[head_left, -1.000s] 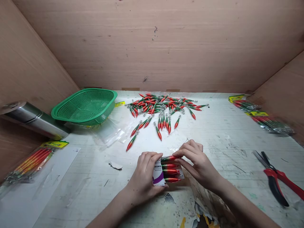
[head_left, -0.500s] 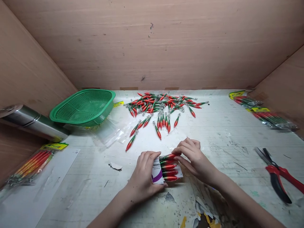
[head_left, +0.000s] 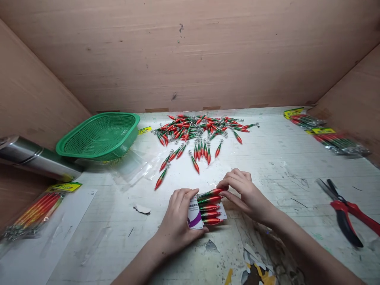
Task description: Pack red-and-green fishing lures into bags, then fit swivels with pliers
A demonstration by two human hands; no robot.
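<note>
My left hand (head_left: 179,215) is closed around a small white and purple box (head_left: 194,217) near the table's front. Several red-and-green fishing lures (head_left: 211,214) lie side by side, sticking out of the box's right end over a white card (head_left: 222,211). My right hand (head_left: 242,194) pinches the red tip of the topmost lure (head_left: 212,193) between thumb and fingers. The hook ends of these lures are hidden in the box. Beyond my hands, a pile of similar lures (head_left: 190,128) is spread at the back, with a few loose ones (head_left: 162,177) nearer.
A green basket (head_left: 99,152) and a steel cylinder (head_left: 38,158) stand at left, by clear plastic bags (head_left: 133,168). Packaged lures lie at far left (head_left: 35,213) and back right (head_left: 338,142). Red-handled pliers (head_left: 346,213) rest at right. The table surface is peeling in front (head_left: 255,273).
The topmost lure sits slightly further out of line with the others, its tip still in my right hand. The whole view has shifted a little; my left hand keeps its hold on the box.
</note>
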